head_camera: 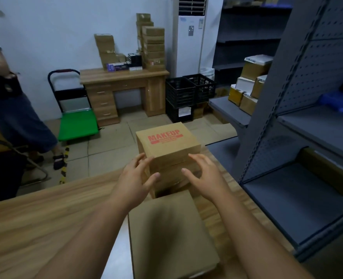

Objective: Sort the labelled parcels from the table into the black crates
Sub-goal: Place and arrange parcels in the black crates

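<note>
Left hand (135,175): fingers spread and lightly bent, reaching at the left side of the stacked parcels; fingertips at the corner below the top parcel, firm contact hard to confirm through blur.
Right hand (203,176): fingers spread and gently curved, just in front of the stack's right front face; touching or just short of it, cannot tell.
MAKEUP parcel (167,140): brown carton with red "MAKEUP" print on its lid, topmost of a small stack at the far edge of the tabletop, between the two hands.
Lower parcels (171,178): plain brown cartons under the printed one, partly hidden by both hands.
Flat carton (170,232): large, plain, lying on the tabletop nearer the camera, between the forearms.
Tabletop (45,218): light wood grain, carrying the stack and the flat carton.
Black crates (188,93): stacked on the floor across the room, beside a wooden desk (124,91) piled with cartons.
Grey shelving (307,137): on the right, holding some boxes.
Green trolley (76,121): on the floor left of the desk.
Another person (9,109): standing at the left edge.
</note>
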{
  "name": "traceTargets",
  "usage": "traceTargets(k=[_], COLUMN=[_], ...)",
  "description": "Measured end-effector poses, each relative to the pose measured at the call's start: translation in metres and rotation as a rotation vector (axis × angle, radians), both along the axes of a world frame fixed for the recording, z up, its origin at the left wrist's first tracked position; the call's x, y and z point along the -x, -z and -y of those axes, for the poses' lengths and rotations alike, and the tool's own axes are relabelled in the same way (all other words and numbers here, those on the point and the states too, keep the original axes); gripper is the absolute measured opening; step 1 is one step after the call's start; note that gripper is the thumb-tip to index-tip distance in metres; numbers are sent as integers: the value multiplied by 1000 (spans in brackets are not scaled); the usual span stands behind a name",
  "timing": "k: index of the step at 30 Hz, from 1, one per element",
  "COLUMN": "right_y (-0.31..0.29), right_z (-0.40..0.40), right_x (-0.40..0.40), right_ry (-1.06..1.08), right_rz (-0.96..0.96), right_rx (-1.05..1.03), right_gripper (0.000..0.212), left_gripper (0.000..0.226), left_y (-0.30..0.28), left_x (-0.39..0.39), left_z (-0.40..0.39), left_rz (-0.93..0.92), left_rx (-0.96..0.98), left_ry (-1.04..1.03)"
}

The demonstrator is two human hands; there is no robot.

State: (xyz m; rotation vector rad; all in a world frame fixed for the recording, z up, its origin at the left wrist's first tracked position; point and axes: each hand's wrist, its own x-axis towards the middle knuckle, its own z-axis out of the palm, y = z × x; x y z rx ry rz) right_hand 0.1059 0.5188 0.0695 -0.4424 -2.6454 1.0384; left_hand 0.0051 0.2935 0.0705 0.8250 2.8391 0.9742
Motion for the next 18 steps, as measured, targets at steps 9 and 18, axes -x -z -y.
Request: traceTargets(k=[9, 18], right_y=[0, 13], right_z=[-38, -42], right_x=[64, 102], right_ry=[14, 17], right_rz=[68, 128], right_rx=[-223, -159], right_gripper=[65, 67], left_gripper=[68, 66], left_y=[16, 29], left_x=[47, 59], left_z=[-42, -38], left_rz=[-23, 18], left_rx=[208, 81], left_ry=[-148, -120])
